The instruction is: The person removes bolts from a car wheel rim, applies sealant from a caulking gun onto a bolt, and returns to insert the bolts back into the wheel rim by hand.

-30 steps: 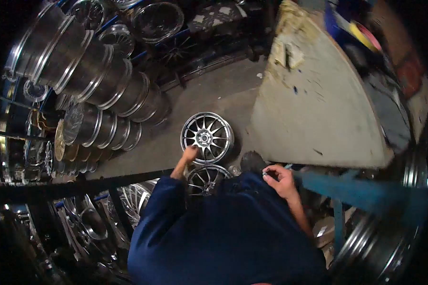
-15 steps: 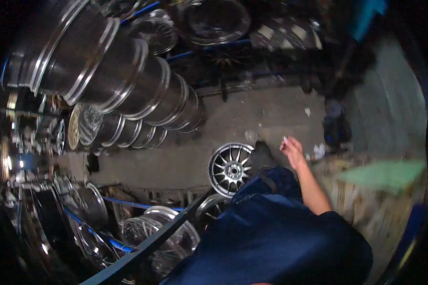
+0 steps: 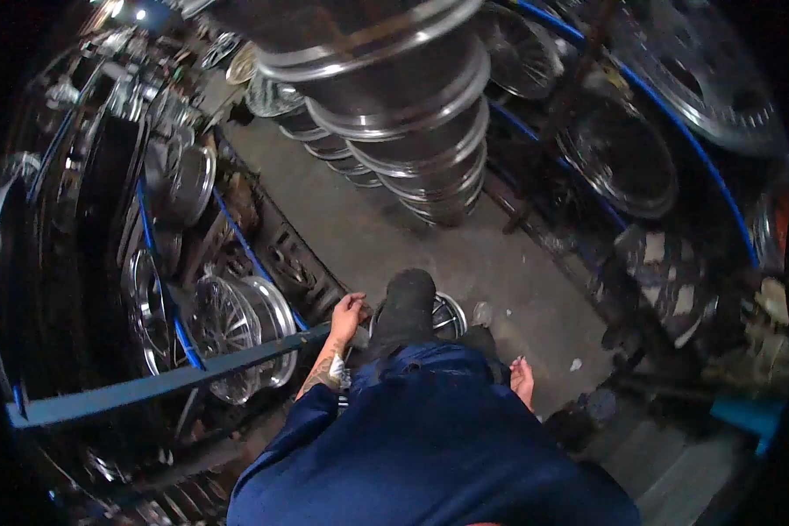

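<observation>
The wheel (image 3: 448, 316) is on the floor (image 3: 517, 289) in front of the person, and a dark leg (image 3: 410, 302) hides a good part of it; only a piece of its rim and some spokes are visible to the right. I think the main danger is for the feet: because the wheel is so close to the legs, a careless step could catch its rim and make the person stumble. The left hand (image 3: 349, 309) is near the wheel's left side and the end of a metal bar (image 3: 193, 375); if the arm swung back, it could knock there. Its fingers are loosely bent, with nothing visible in them. The right hand (image 3: 522, 381) is low on the other side, apart from the wheel, its fingers half curled. Something small and pale seems to be at their tips, but I cannot tell what it is, nor whether they pinch it; a loose hold could let it fall. Further out, a chrome wheel (image 3: 223, 323) stands behind the bar, and a stack of wheels (image 3: 403, 145) rises ahead; a bump could perhaps unsettle it.
</observation>
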A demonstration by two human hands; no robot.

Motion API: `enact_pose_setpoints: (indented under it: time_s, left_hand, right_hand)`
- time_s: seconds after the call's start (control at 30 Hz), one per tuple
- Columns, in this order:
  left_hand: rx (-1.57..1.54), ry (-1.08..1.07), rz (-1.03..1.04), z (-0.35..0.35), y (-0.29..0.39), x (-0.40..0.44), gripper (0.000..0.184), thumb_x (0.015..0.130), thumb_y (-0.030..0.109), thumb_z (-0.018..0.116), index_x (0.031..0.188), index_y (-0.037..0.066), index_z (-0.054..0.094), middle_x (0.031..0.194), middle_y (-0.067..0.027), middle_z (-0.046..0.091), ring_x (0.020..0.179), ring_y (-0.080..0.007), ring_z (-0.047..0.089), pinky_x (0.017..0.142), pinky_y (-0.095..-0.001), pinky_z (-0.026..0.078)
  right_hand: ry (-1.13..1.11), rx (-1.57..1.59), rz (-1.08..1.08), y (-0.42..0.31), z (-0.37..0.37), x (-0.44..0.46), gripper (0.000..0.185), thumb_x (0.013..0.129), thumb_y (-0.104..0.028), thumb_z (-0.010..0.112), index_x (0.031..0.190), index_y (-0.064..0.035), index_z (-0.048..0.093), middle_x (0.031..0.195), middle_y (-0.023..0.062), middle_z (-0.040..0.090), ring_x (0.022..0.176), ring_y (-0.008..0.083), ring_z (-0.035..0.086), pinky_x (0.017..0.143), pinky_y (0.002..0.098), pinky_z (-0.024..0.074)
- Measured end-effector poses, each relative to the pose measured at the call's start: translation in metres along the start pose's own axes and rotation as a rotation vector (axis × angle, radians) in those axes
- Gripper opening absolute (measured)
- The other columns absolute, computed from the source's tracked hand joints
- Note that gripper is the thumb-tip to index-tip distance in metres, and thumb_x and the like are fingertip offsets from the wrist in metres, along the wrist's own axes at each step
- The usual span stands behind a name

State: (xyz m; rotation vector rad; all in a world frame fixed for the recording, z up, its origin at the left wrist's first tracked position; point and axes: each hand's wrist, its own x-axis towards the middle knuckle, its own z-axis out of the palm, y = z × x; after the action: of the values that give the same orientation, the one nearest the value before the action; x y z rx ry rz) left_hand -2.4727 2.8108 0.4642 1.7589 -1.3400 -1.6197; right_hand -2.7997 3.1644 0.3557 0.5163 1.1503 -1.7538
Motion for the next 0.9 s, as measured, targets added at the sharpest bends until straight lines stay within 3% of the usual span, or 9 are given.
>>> enact_pose_setpoints:
  time_s: [0.07, 0.23, 0.33, 0.4, 0.47, 0.5, 0.6, 0.7, 0.9]
  left_hand:
    - [0.242, 0.114, 0.076, -0.014, -0.021, -0.008, 0.024, 0.096, 0.017, 0.055, 0.113, 0.003, 0.064, 0.088, -0.0053, 0.065, 0.069, -0.0132, 0.059, 0.059, -0.0257, 0.047]
    - [0.159, 0.237, -0.312, -0.042, -0.109, -0.027, 0.028, 0.095, 0.023, 0.056, 0.112, 0.003, 0.066, 0.087, -0.0086, 0.069, 0.072, -0.0164, 0.064, 0.063, -0.0305, 0.05]
    - [0.034, 0.175, -0.027, -0.075, -0.284, 0.015, 0.031, 0.093, 0.03, 0.058, 0.1, 0.002, 0.07, 0.088, -0.0124, 0.07, 0.067, -0.0214, 0.063, 0.064, -0.0361, 0.051]
    - [0.234, 0.128, -0.499, -0.077, -0.18, 0.02, 0.029, 0.093, 0.026, 0.057, 0.104, 0.001, 0.068, 0.088, -0.0125, 0.07, 0.067, -0.0233, 0.063, 0.061, -0.0381, 0.051]
    - [-0.076, -0.077, -0.633, -0.11, -0.21, 0.086, 0.03, 0.093, 0.026, 0.057, 0.105, 0.0, 0.067, 0.085, -0.0115, 0.069, 0.065, -0.0242, 0.063, 0.056, -0.0398, 0.05]
    - [-0.115, -0.153, -0.331, -0.13, -0.226, 0.119, 0.032, 0.093, 0.028, 0.056, 0.104, 0.0, 0.066, 0.083, -0.0113, 0.068, 0.066, -0.024, 0.063, 0.057, -0.0395, 0.05]
    - [0.135, -0.133, -0.224, -0.19, -0.26, 0.283, 0.039, 0.093, 0.035, 0.054, 0.098, -0.001, 0.066, 0.079, -0.0133, 0.067, 0.067, -0.0263, 0.064, 0.062, -0.0398, 0.05]
    - [0.435, -0.023, -0.125, -0.268, -0.128, 0.376, 0.041, 0.091, 0.036, 0.053, 0.095, -0.002, 0.066, 0.08, -0.0165, 0.068, 0.07, -0.0296, 0.066, 0.067, -0.0413, 0.05]
    - [-0.1, 0.158, 0.014, -0.373, 0.014, 0.54, 0.031, 0.094, 0.026, 0.054, 0.108, -0.001, 0.063, 0.09, -0.015, 0.068, 0.07, -0.0235, 0.065, 0.064, -0.0369, 0.05]
  right_hand:
    - [0.013, 0.008, 0.077, -0.013, 0.023, 0.028, 0.015, 0.096, -0.022, 0.058, 0.1, -0.0083, 0.063, 0.095, 0.0035, 0.065, 0.087, 0.0156, 0.06, 0.081, 0.0289, 0.0489]
    - [-0.179, -0.167, 0.147, -0.013, 0.11, 0.117, 0.014, 0.092, -0.019, 0.063, 0.1, -0.0076, 0.063, 0.091, 0.0042, 0.065, 0.082, 0.0157, 0.06, 0.077, 0.0288, 0.0489]
    - [-0.257, -0.326, 0.189, -0.013, 0.177, 0.152, 0.013, 0.091, -0.018, 0.064, 0.098, -0.0068, 0.063, 0.09, 0.0043, 0.065, 0.081, 0.0154, 0.06, 0.076, 0.0283, 0.0479]
    - [-0.308, -0.444, 0.136, -0.01, 0.248, 0.148, 0.013, 0.09, -0.018, 0.065, 0.097, -0.0072, 0.063, 0.085, 0.0035, 0.063, 0.076, 0.0143, 0.059, 0.073, 0.0284, 0.0486]
    - [-0.404, -0.647, 0.16, 0.008, 0.315, 0.157, 0.017, 0.09, -0.019, 0.065, 0.099, -0.0054, 0.064, 0.087, 0.0047, 0.064, 0.075, 0.013, 0.06, 0.071, 0.0268, 0.0487]
    - [-0.481, -0.751, 0.151, 0.026, 0.347, 0.171, 0.018, 0.09, -0.019, 0.066, 0.101, -0.0043, 0.064, 0.087, 0.0046, 0.065, 0.075, 0.0128, 0.06, 0.07, 0.0266, 0.0486]
    - [-0.64, -0.948, 0.097, 0.106, 0.454, 0.202, 0.023, 0.09, -0.017, 0.069, 0.105, -0.0007, 0.063, 0.088, 0.0046, 0.066, 0.075, 0.0122, 0.062, 0.068, 0.0263, 0.0487]
    - [-0.789, -0.942, 0.041, 0.203, 0.591, 0.215, 0.027, 0.089, -0.012, 0.069, 0.11, 0.0046, 0.062, 0.09, 0.0055, 0.066, 0.076, 0.0117, 0.062, 0.066, 0.0257, 0.0494]
    - [-1.032, -1.043, -0.15, 0.283, 0.843, 0.182, 0.022, 0.085, -0.003, 0.072, 0.105, 0.0022, 0.065, 0.091, 0.0041, 0.067, 0.081, 0.008, 0.061, 0.073, 0.0228, 0.0495]
